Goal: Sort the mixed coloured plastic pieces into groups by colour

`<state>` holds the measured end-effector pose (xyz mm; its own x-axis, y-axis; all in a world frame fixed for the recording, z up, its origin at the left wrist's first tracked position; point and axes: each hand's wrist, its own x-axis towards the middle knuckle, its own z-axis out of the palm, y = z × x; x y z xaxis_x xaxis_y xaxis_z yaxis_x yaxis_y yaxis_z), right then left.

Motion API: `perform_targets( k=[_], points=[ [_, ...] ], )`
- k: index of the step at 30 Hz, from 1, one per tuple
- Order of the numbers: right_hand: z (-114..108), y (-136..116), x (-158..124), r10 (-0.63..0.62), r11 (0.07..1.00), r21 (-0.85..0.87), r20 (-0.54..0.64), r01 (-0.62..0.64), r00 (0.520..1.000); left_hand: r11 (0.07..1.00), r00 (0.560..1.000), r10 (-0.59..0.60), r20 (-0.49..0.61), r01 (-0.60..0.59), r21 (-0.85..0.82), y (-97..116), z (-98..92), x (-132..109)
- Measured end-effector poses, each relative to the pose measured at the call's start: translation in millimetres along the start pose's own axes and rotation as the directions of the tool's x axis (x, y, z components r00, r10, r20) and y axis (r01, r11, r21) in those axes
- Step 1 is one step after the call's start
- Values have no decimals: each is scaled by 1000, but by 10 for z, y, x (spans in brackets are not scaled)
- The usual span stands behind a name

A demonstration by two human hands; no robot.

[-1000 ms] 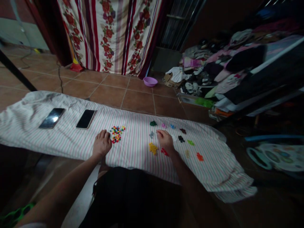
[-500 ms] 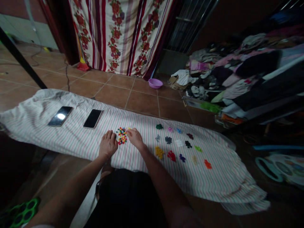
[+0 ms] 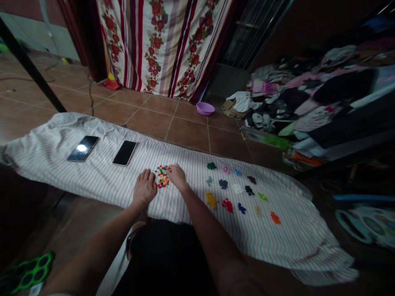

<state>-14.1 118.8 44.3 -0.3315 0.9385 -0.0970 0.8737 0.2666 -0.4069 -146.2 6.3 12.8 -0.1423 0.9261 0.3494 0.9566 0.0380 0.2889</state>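
A mixed heap of small coloured pieces (image 3: pixel 162 181) lies on the striped cloth (image 3: pixel 173 205) between my hands; their exact kind is too small to tell. My left hand (image 3: pixel 145 187) rests flat on the cloth at the heap's left side, fingers stretched out. At the heap's upper right, my right hand (image 3: pixel 177 175) has thumb and fingers pinched together over its edge; whatever is in the pinch is too small to make out. To the right lie single-colour piles, among them yellow pieces (image 3: pixel 211 200), red pieces (image 3: pixel 227 205), dark green pieces (image 3: pixel 211 165) and orange pieces (image 3: pixel 275 218).
Two phones lie on the cloth at left, one with a glare spot (image 3: pixel 82 149) and one with a black screen (image 3: pixel 124 153). Beyond the cloth, a purple basin (image 3: pixel 205 108) stands on the tiled floor. Piled clothes (image 3: pixel 302 90) fill the right side.
The whole view has shifted slightly, so things appear a little further right. My left hand stays beside the heap, and my right hand is still pinched at its upper right edge.
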Motion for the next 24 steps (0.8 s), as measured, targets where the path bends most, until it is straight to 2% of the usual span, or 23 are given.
perform_targets(
  k=[8, 24],
  points=[
    [-6, -18, -12, -6, 999, 35, -34, 7, 999, 1000, 1000, 6, -15, -6, 16, 4, 4, -3],
    [57, 161, -152, -25, 965, 257, -87, 47, 996, 999, 1000, 12, -27, -11, 44, -11, 30, -14]
  ],
)
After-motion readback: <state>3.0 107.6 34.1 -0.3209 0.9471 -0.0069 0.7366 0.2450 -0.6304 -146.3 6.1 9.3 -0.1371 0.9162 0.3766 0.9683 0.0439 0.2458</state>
